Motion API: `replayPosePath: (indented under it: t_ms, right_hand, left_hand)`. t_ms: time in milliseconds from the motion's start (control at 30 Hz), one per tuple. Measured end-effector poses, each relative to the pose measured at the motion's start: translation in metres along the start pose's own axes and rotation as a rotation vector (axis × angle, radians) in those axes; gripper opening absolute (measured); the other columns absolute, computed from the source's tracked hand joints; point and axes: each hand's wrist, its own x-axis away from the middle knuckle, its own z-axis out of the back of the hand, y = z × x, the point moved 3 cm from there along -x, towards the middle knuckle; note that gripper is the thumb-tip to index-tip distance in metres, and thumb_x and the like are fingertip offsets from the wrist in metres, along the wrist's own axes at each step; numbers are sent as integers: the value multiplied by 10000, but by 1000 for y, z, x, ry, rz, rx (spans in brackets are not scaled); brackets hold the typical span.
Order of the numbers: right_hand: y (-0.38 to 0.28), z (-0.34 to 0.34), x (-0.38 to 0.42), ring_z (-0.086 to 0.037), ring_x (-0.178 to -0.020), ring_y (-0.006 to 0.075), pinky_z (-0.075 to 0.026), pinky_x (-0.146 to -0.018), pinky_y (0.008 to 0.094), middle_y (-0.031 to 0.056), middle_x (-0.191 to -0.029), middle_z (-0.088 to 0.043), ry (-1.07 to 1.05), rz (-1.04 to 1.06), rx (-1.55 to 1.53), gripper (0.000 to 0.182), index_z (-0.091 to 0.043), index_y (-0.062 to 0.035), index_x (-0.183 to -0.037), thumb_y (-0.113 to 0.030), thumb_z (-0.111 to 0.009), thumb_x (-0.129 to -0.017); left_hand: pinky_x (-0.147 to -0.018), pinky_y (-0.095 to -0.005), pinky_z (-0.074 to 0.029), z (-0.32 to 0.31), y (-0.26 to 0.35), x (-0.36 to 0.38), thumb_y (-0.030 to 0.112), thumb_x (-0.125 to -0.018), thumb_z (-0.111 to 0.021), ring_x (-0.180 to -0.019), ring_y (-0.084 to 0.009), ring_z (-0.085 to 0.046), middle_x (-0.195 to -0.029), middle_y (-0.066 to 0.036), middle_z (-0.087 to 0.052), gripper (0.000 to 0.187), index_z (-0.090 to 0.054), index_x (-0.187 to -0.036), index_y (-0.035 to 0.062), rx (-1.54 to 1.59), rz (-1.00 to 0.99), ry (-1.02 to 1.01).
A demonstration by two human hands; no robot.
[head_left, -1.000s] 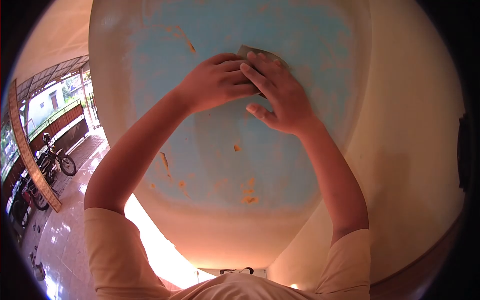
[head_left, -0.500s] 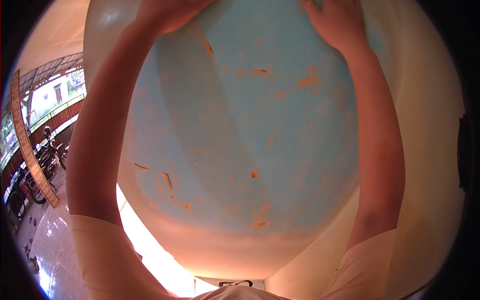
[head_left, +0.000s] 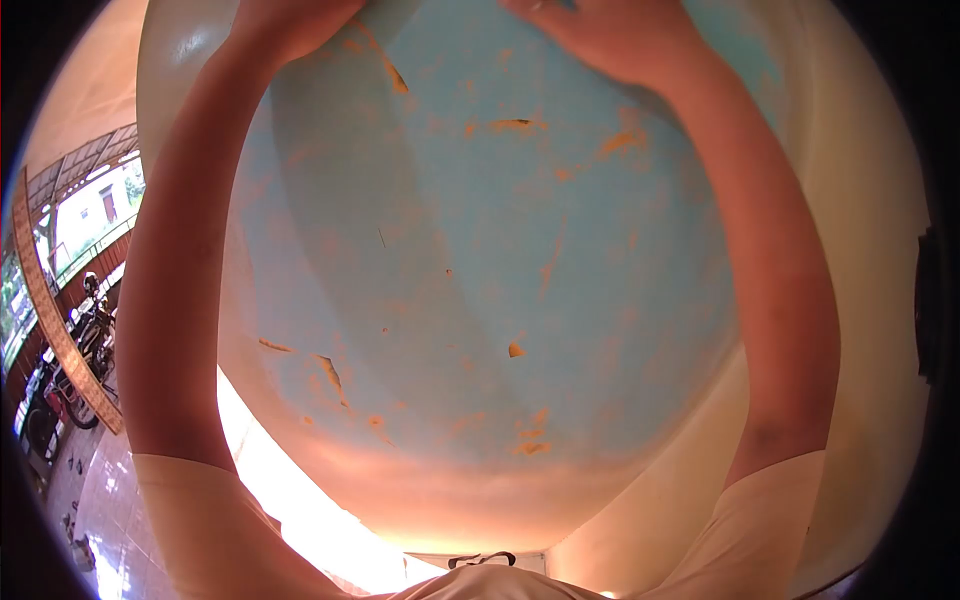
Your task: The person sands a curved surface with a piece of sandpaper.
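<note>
A large blue-green surface (head_left: 600,260) with chipped paint and orange patches fills the middle of the head view. My left hand (head_left: 295,25) is up at the top edge, over the upper left of this surface, its fingers cut off by the frame. Opposite it, my right hand (head_left: 620,35) reaches inward over the upper part, with the thumb side showing and the other fingertips out of view. Whether either hand holds anything, I cannot tell. Both arms are raised and bent around the surface, in short pale sleeves (head_left: 770,510).
Past my left arm stand parked motorcycles (head_left: 85,350) beside a slanted wooden post (head_left: 60,320). Shiny floor tiles (head_left: 120,510) lie below them. A fence and a pale building show farther out. To the right runs a plain beige wall (head_left: 870,330).
My right hand has moved left, inward across the surface. My left hand and arm sit slightly farther left in view, and the surface's upper marks have shifted slightly up and left.
</note>
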Motion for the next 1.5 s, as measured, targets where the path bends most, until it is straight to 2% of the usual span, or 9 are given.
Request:
replayPosePath:
  t_ms: [133, 367, 467, 667, 800, 933, 1067, 1200, 1500]
  right_hand:
    - [37, 2, -19, -162, -1531, 290, -133, -1255, 423, 131, -1646, -223, 154, -381, 7, 746, -226, -53, -1579, -545, -349, -1033]
    - [20, 5, -6, -161, -1531, 291, -123, -1255, 428, 136, -1646, -222, -7, -51, -55, 729, -222, -59, -1583, -526, -344, -1037]
    - [61, -15, -34, -154, -1533, 287, -129, -1254, 430, 129, -1642, -235, 58, -454, 79, 762, -225, -62, -1582, -560, -365, -1022]
    - [22, -3, -11, -150, -1534, 292, -130, -1253, 445, 131, -1646, -226, 30, -5, -44, 730, -227, -76, -1584, -535, -360, -1032]
    - [51, -8, -20, -145, -1534, 300, -121, -1255, 453, 135, -1638, -241, 46, -443, 86, 769, -236, -80, -1581, -581, -374, -1013]
    - [6, -6, 14, -153, -1530, 309, -117, -1255, 459, 138, -1636, -238, 20, 1, 18, 762, -226, -79, -1582, -566, -381, -1017]
    - [60, -8, 14, -133, -1533, 308, -120, -1252, 475, 138, -1641, -220, 34, -325, 38, 788, -216, -81, -1584, -578, -410, -1005]
    - [-1, -12, 29, -128, -1535, 292, -114, -1255, 464, 120, -1650, -204, 111, 2, 44, 790, -200, -93, -1592, -557, -443, -999]
    - [22, -9, 43, -127, -1533, 336, -112, -1246, 492, 177, -1645, -188, 44, -265, 65, 846, -176, -14, -1581, -573, -432, -999]
  left_hand:
    - [-1249, -509, -74, -3, -8, -8, 538, -1005, -440, -1544, -266, -119, -1664, -55, -204, 643, -330, -1565, 241, -11, 15, -67]
    - [-1251, -502, -75, -3, -5, -7, 544, -1000, -442, -1543, -263, -125, -1664, -55, -203, 649, -334, -1562, 239, 1, -1, -3]
    - [-1251, -500, -78, -3, -10, -9, 543, -998, -447, -1543, -265, -127, -1663, -57, -205, 651, -336, -1561, 236, -53, 19, -47]
    - [-1252, -496, -78, -3, -6, -11, 524, -1011, -440, -1544, -256, -123, -1664, -44, -204, 633, -324, -1567, 245, -5, 18, -49]
    - [-1248, -509, -72, 3, 0, -4, 504, -1022, -422, -1545, -252, -116, -1665, -38, -203, 611, -315, -1572, 260, 23, 37, -25]
    - [-1244, -522, -70, -2, -4, -9, 504, -1021, -418, -1545, -258, -116, -1666, -42, -201, 612, -314, -1573, 262, -19, 64, -42]
    - [-1242, -524, -76, -9, -6, -4, 495, -1019, -422, -1545, -273, -119, -1668, -47, -196, 611, -315, -1573, 259, -73, 84, -44]
    - [-1237, -537, -71, -5, -1, 3, 467, -1020, -418, -1545, -296, -110, -1671, -64, -181, 605, -309, -1576, 254, -36, 85, -24]
    - [-1231, -554, -61, -7, 7, 38, 484, -1005, -415, -1543, -337, -95, -1673, -95, -162, 640, -303, -1578, 221, -31, 59, -62]
